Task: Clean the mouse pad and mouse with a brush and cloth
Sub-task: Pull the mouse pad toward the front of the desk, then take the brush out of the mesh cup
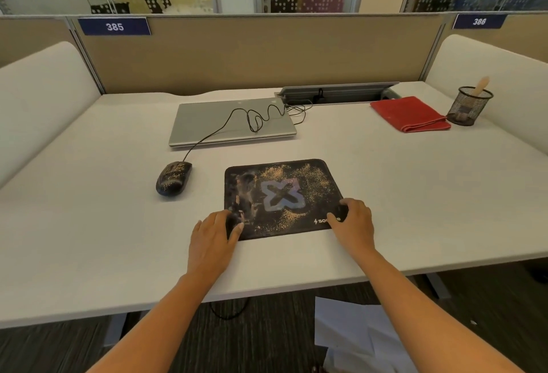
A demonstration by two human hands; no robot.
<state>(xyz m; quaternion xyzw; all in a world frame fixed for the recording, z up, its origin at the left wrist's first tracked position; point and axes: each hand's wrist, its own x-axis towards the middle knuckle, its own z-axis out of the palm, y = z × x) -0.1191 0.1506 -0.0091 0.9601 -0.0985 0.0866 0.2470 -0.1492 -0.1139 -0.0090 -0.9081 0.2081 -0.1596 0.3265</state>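
On the near middle of the white surface (415,194), head view: black rectangular fabric mouse pad (281,191) with a pale X logo, lying flat and covered in loose tan grit (296,173).
- Left hand (212,234): grip closed on the pad's near-left corner, thumb on top. Right hand (354,224): fingers curled over the near-right corner, also holding it. Can't tell whether any fingers are under the edge.
- Black wired mouse (173,178), also gritty, sits just left of the pad, not touching it.
- Folded red cloth (410,114) and black mesh cup (470,105) with a wooden handle (480,86), likely the brush, are well apart at far right, untouched.

Risks:
- Lifting or tilting the pad would likely shed grit onto the surface, or off the near edge onto the white paper on the floor (355,328).
- Flicking it forward could send grit at the closed silver laptop (231,123).

Orientation:
- The pad's long axis runs left-right, skewed slightly with the right end farther away. Its printed text reads toward the person.
- The mouse's long axis runs near-far, cable end pointing away and slightly right, toward the laptop.
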